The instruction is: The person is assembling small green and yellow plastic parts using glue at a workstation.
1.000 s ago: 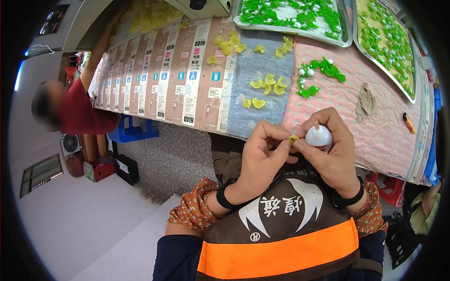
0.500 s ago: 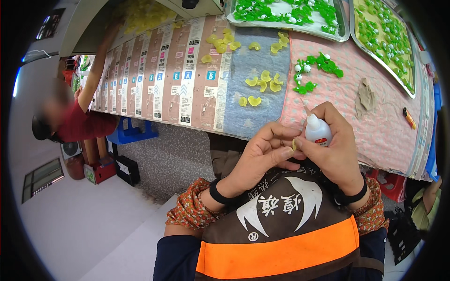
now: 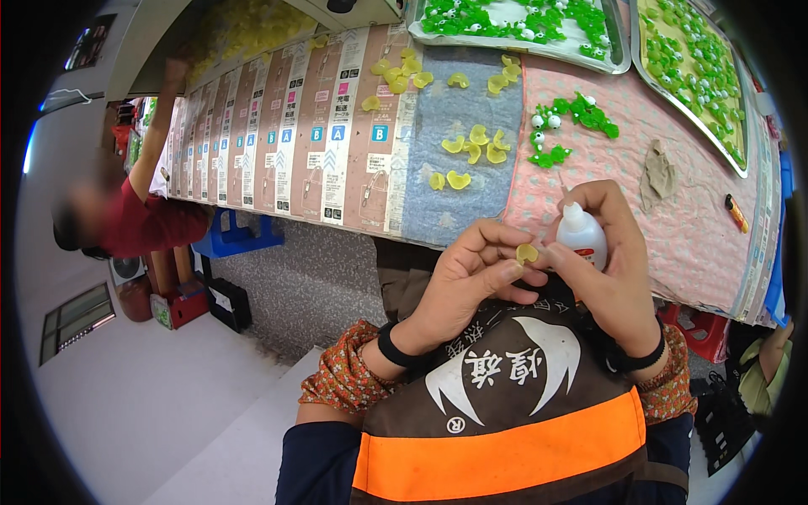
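The yellow piece [image 3: 527,253] is held just left of the white bottle [image 3: 585,240], raised in front of the person's body. For sound handling, it should be gripped lightly by its edge, since a firm squeeze could probably bend or flip so small a part; the bottle is best kept with its spout upright and turned away, so that nothing drips on the piece. The piece is small, curved and somewhat translucent, with a notched outline like a petal; its face is visible and no damage can be made out at this size. The left hand [image 3: 475,273] appears to pinch it between thumb and fingers. The right hand [image 3: 610,273] is curled around the bottle, its thumb reaching toward the piece; whether that thumb touches it cannot be determined. Left of the bottle and beyond it, loose yellow pieces [image 3: 476,136] lie scattered on a blue cloth [image 3: 433,215]. Directly beyond the bottle, green parts with white balls [image 3: 593,118] rest on a pink cloth [image 3: 690,244]. A crumpled rag [image 3: 657,177] lies right of the bottle and farther off.
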`<state>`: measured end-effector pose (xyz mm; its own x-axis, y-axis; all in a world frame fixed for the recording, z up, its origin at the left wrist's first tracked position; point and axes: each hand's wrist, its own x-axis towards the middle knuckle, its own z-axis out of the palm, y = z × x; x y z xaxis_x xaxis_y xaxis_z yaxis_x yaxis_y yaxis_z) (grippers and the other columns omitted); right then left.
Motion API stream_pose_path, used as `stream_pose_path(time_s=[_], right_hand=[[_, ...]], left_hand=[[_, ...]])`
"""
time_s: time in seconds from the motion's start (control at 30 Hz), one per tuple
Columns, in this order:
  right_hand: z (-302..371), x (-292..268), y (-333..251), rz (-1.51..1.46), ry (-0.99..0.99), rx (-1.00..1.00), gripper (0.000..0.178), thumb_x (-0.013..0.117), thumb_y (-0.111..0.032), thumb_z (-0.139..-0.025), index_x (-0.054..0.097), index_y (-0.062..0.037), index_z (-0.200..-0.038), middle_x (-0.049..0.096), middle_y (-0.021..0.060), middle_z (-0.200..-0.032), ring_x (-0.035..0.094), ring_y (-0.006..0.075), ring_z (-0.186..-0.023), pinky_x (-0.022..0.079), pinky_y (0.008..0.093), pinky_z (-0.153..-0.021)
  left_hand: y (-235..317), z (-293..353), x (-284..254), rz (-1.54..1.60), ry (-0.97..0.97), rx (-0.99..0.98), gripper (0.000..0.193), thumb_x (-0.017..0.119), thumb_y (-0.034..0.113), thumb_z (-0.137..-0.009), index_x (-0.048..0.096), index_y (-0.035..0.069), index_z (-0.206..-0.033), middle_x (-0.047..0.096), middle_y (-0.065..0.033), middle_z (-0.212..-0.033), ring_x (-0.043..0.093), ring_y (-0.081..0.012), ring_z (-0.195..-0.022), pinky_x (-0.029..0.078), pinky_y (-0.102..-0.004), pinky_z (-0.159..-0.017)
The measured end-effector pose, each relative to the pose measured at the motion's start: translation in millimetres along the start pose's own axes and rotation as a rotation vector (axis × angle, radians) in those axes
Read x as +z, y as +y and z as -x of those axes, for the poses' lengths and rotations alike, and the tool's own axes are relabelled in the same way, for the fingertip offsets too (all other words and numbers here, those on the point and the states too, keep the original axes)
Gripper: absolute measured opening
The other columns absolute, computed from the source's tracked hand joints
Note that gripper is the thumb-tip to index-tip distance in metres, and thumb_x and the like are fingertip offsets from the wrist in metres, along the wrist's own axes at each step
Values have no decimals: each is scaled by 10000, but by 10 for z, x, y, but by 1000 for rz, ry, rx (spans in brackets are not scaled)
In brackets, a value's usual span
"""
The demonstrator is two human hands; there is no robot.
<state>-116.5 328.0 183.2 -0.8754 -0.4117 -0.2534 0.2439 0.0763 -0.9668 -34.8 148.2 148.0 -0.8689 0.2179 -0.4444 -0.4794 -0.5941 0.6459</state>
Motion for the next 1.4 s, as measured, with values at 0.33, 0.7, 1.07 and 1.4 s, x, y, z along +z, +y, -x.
stream_pose_path(time_s=[0.33,0.7,1.07,1.4], right_hand=[[270,-340,-257,388,-119,-351,395,751,-85,-800,631,35,-1157,682,157,-1003,683,235,-852,518,319,-767],[350,-332,-221,373,-166,-475,324,830,-139,-713,683,3,-964,670,105,-751,538,236,-518,401,348,-493],[322,-296,-172,396,-146,-572,278,802,-93,-732,673,19,-951,665,112,-748,568,247,-512,417,348,-479],[301,-311,-155,424,-169,-585,265,791,-68,-736,665,26,-949,664,125,-754,580,247,-528,422,345,-480]], left_hand=[[-22,3,-126,94,-71,65,265,557,87,-1015,488,41,-1266,647,-174,-1228,678,-239,-1092,615,-357,-866],[-76,-16,-172,108,-196,188,297,597,103,-994,497,17,-1260,644,-178,-1214,664,-257,-1125,614,-360,-881],[-75,1,-143,25,-147,187,263,576,115,-1003,471,6,-1218,666,-276,-1164,683,-354,-1092,617,-406,-871],[-92,0,-139,-12,-145,193,255,569,110,-1005,486,-9,-1215,668,-275,-1157,676,-341,-1107,617,-394,-874]])
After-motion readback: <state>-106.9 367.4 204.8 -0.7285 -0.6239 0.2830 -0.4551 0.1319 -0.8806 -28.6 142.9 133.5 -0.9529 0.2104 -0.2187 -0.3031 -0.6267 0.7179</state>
